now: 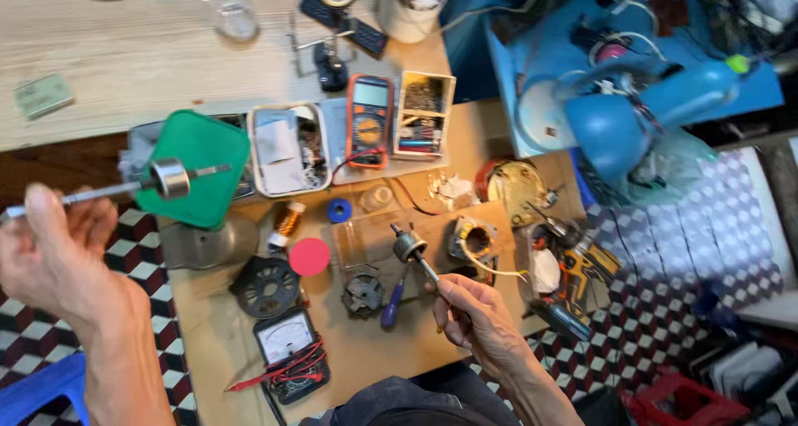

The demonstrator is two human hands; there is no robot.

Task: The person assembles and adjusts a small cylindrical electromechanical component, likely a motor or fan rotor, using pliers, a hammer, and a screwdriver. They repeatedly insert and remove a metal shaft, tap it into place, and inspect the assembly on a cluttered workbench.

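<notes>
The left hand [50, 256] grips a rotor shaft [170, 178] by its end; the long axis runs right and slightly up, over the green lid [204, 147]. The right hand [474, 314] pinches a smaller rotor shaft [410, 247], axis pointing up-left over the wooden bench [216, 326].

Bare hands [50, 256] and forearms, no sleeves, rings or gloves.

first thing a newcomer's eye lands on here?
Probably the two raised hands: the left hand and the right hand each hold up a rotor on its shaft. Next, the blue fan lying at upper right, and the green square lid behind the left rotor.
</notes>
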